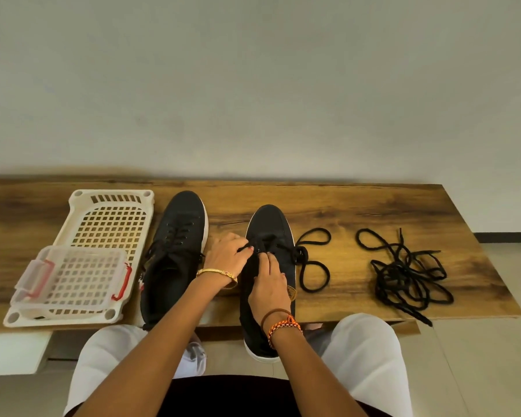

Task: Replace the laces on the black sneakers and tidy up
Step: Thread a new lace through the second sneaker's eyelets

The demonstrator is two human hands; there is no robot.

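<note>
While both hands (247,263) pinch lace (309,260) (black), right sneaker (269,224), wooden table (403,212)

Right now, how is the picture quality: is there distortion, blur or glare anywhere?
Head view: wide-angle bending curves the table edge; light is soft and even, with no hard glare; the black sneakers lose detail in their dark fabric; the hands and loose laces look sharp; the corners look softer.
</note>
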